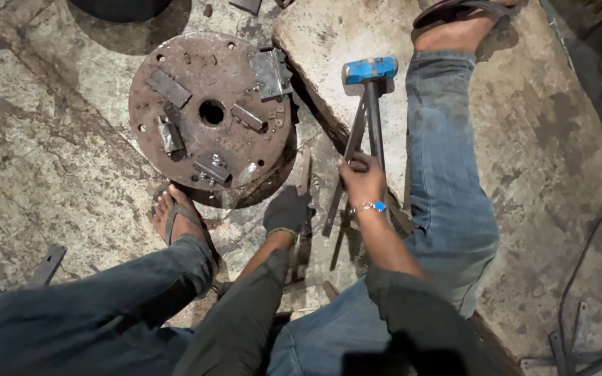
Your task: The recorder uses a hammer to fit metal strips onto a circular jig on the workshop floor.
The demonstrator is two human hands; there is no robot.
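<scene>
Bare right hand (361,179) grips the blue-headed steel sledgehammer (371,90); dark-gloved left hand (286,211) clamps a thin flat metal strip (305,182) beside the rusty round plate (210,111).

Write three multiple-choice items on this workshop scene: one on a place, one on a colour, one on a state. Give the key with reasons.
1. Where does the round rusty steel plate lie?
A. on the concrete floor, ahead of the sandalled foot
B. on the person's lap
C. leaning upright against a wall

2. What colour is the sledgehammer head?
A. red
B. blue
C. yellow

3. What is the right hand doing?
A. resting flat on the floor
B. hanging free
C. gripping the hammer's handle

Key: 1 A, the plate lies flat on the floor beyond the foot. 2 B, the head is painted blue. 3 C, the fingers close round the handle, while the gloved left hand holds a thin metal strip.
</scene>
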